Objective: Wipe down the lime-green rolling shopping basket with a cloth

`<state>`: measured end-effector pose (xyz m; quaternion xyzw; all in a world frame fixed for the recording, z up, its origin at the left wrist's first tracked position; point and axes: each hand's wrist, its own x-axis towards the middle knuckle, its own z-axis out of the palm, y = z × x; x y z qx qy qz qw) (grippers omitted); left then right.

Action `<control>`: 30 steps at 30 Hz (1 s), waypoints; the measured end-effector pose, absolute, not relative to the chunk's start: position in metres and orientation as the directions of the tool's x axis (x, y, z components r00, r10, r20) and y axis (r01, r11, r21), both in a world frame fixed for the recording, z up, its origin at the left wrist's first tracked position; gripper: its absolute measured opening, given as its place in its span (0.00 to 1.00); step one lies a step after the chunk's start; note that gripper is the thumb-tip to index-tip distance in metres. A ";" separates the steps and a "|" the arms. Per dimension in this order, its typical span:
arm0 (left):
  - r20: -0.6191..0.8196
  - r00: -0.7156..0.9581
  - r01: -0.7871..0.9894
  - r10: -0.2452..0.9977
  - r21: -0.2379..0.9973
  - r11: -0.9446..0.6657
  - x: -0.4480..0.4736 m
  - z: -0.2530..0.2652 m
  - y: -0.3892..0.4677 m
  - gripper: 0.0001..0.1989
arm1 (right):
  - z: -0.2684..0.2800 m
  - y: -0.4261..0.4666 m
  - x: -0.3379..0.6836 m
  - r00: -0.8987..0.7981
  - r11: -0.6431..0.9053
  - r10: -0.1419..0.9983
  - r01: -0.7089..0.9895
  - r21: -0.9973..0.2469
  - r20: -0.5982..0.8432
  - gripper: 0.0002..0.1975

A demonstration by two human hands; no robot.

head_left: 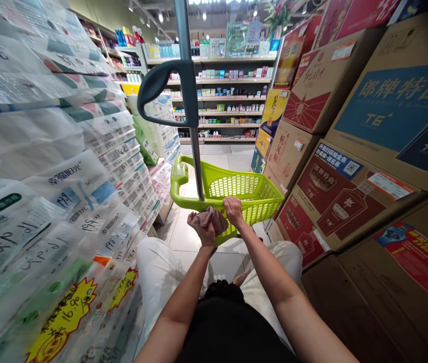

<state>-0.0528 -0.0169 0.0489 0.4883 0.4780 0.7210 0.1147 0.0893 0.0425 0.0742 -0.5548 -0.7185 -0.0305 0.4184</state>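
A lime-green shopping basket with perforated sides stands on the floor in front of my knees. From its near end rises a long grey pole handle, topped by a dark grip loop. My left hand is closed around a crumpled dusty-pink cloth against the basket's near wall. Curled over the near rim, just right of the cloth, is my right hand. Part of the cloth is hidden by my left fingers.
Stacked plastic-wrapped paper packs with price signs rise close on my left. Piled cardboard cartons wall the right side. Beyond the basket, the tiled aisle runs to shelves of small boxes and bottles.
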 end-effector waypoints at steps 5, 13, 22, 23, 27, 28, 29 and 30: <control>0.667 -0.381 0.306 0.641 0.745 -0.593 -0.051 0.072 -0.037 0.09 | 0.072 0.044 0.089 -0.038 0.387 0.758 0.830 -0.402 0.652 0.23; 0.426 -0.091 -0.247 0.900 0.866 -0.434 -0.061 0.143 -0.054 0.18 | 0.072 0.043 0.091 -0.052 0.388 0.755 0.839 -0.382 0.653 0.24; 0.014 -0.498 -0.453 0.867 0.848 -0.274 -0.042 0.100 -0.047 0.23 | 0.073 0.042 0.092 -0.041 0.387 0.761 0.829 -0.403 0.647 0.24; 0.002 -0.546 -0.443 0.838 0.848 -0.291 -0.038 0.092 -0.046 0.23 | 0.073 0.042 0.093 -0.041 0.386 0.763 0.829 -0.404 0.645 0.24; 0.159 -0.614 -0.205 0.773 0.914 -0.351 -0.032 0.071 -0.038 0.23 | 0.072 0.043 0.093 -0.041 0.393 0.758 0.825 -0.406 0.651 0.24; 0.210 -0.606 -0.122 0.767 0.928 -0.351 -0.033 0.069 -0.035 0.22 | 0.071 0.043 0.094 -0.039 0.399 0.752 0.822 -0.408 0.658 0.24; 0.244 -0.596 -0.049 0.765 0.940 -0.338 -0.035 0.066 -0.032 0.20 | 0.071 0.044 0.094 -0.036 0.405 0.746 0.818 -0.410 0.665 0.24; 0.256 -0.592 0.007 0.764 0.950 -0.313 -0.038 0.064 -0.029 0.19 | 0.070 0.044 0.094 -0.033 0.410 0.740 0.814 -0.411 0.672 0.25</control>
